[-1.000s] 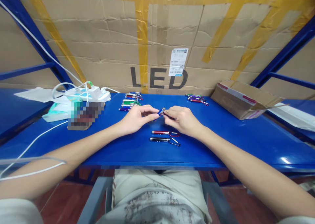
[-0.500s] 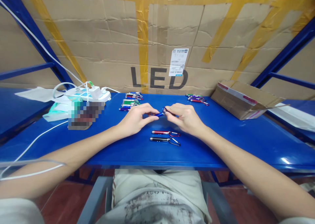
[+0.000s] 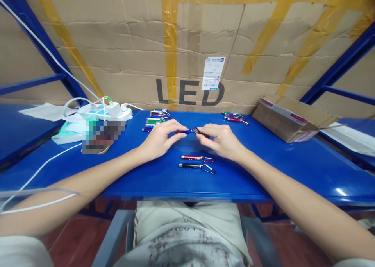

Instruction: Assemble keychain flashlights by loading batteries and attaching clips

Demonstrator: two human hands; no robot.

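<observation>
A small blue keychain flashlight (image 3: 189,131) is held level above the table between both hands. My left hand (image 3: 161,138) pinches its body end between thumb and fingers. With my right hand (image 3: 221,140) I grip the carabiner clip at its other end; the fingers partly cover the clip. Nearer to me on the blue table (image 3: 140,183) lie a red flashlight (image 3: 191,158) and a black flashlight (image 3: 190,166), side by side, clips pointing right. Behind my left hand is a row of several flashlights (image 3: 154,121) in mixed colours, partly hidden by that hand.
Several more flashlights (image 3: 234,118) lie at the back right, beside an open cardboard box (image 3: 288,118). At the left are a white power strip (image 3: 125,113) with cables, a teal-and-white packet (image 3: 68,132) and a blurred-out item (image 3: 102,138). A large LED carton (image 3: 131,44) stands behind.
My left hand has shifted slightly left along the flashlight, and more of its blue body shows between the hands. The flashlight lies more level. My right hand stays almost in place.
</observation>
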